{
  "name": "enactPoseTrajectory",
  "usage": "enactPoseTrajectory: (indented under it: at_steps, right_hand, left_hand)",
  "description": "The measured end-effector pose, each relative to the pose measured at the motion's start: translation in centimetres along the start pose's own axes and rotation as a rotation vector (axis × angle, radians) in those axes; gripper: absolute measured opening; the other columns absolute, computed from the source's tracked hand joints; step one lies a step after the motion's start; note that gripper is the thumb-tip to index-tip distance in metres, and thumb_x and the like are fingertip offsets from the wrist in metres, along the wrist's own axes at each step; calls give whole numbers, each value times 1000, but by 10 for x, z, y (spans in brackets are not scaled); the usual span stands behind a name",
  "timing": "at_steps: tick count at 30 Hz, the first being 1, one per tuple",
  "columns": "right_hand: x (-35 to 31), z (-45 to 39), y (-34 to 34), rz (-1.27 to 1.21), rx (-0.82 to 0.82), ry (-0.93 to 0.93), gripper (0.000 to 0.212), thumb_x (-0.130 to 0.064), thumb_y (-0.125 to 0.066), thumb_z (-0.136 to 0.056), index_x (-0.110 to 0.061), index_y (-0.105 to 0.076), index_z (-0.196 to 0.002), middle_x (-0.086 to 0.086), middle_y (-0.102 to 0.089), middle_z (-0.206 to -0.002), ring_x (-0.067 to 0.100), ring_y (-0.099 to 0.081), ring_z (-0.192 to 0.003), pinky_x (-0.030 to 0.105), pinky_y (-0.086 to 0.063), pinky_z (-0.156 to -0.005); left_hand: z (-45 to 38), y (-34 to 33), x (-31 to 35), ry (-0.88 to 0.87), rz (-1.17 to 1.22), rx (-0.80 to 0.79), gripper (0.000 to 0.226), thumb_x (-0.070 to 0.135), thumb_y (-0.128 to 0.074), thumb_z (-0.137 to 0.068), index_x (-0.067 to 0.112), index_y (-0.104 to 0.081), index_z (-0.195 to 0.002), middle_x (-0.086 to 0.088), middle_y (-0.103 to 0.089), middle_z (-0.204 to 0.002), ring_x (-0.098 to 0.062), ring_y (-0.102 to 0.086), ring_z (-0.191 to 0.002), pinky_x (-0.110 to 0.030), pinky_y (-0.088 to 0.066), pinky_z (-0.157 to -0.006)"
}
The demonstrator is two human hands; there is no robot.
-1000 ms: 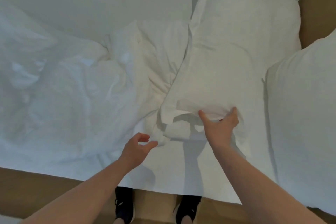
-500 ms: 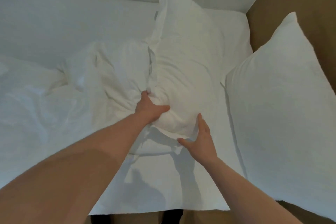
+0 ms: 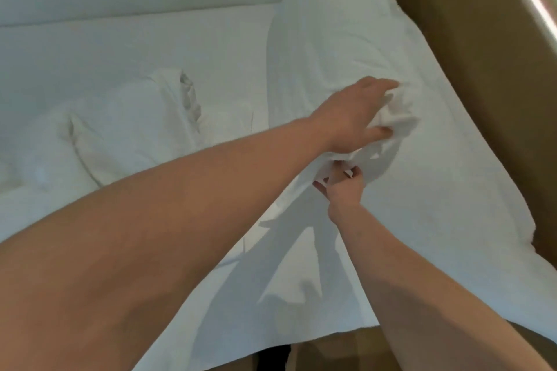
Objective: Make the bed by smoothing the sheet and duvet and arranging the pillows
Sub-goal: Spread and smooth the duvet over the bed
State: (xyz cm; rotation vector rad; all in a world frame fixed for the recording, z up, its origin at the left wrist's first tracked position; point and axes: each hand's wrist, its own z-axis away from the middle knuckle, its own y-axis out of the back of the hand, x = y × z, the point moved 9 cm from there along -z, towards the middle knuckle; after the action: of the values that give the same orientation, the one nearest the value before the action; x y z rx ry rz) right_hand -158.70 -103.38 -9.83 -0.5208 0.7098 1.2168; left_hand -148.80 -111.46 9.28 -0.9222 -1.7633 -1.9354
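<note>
Left hand [image 3: 352,117] bunches the pillow [image 3: 346,48] — right hand [image 3: 342,187] pinches its lower edge — likely to carry it toward the headboard [image 3: 470,39].

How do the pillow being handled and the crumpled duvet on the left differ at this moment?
The pillow is gripped by both hands, left hand and right hand; the duvet lies untouched. The pillow sits beside the brown headboard; the duvet lies further left on the sheet. The pillow is bunched only where it is gripped; the duvet is rumpled into folds. Both are white fabric.
</note>
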Motion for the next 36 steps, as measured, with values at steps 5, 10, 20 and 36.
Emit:
enactPoseTrajectory:
  at_steps: [5, 10, 20, 36]
  right_hand:
    - [17, 5, 18, 115, 12, -27, 46, -32, -72, -93, -31, -50, -133, 0, -72, -116, 23, -71, -103, 42, -64, -81]
    - [42, 58, 11, 348, -45, 120, 59, -46, -70, -88, -38, -43, -140, -9, -56, -138, 8, -62, -116, 53, -53, -101]
    - [42, 74, -36, 172, 34, 89, 74, -50, -81, -81, -28, -36, -136, 3, -48, -142, 21, -62, -121, 38, -64, -81]
    - [249, 136, -82, 955, -352, -252, 115, -60, -80, -77, -20, -14, -162, 4, -36, -162, 27, -44, -143, 44, -37, -115]
  left_hand:
    - [63, -31, -67, 199, 81, 2, 51, 29, -62, -97, 20, -49, -146, 5, -47, -149, -15, -50, -130, -33, -41, -110]
    - [193, -35, -145, 466, 235, 66, 46, 27, -61, -97, 33, -50, -142, 16, -50, -142, -2, -54, -120, -33, -50, -101]
    - [428, -35, -237, 951, 306, 139, 42, 22, -67, -90, 39, -57, -127, 21, -53, -125, 6, -56, -104, -24, -53, -86]
    - [686, -102, -294, 1860, 904, 266, 108, 59, -87, -69, 8, -37, -151, -11, -53, -140, -30, -57, -122, -45, -50, -103]
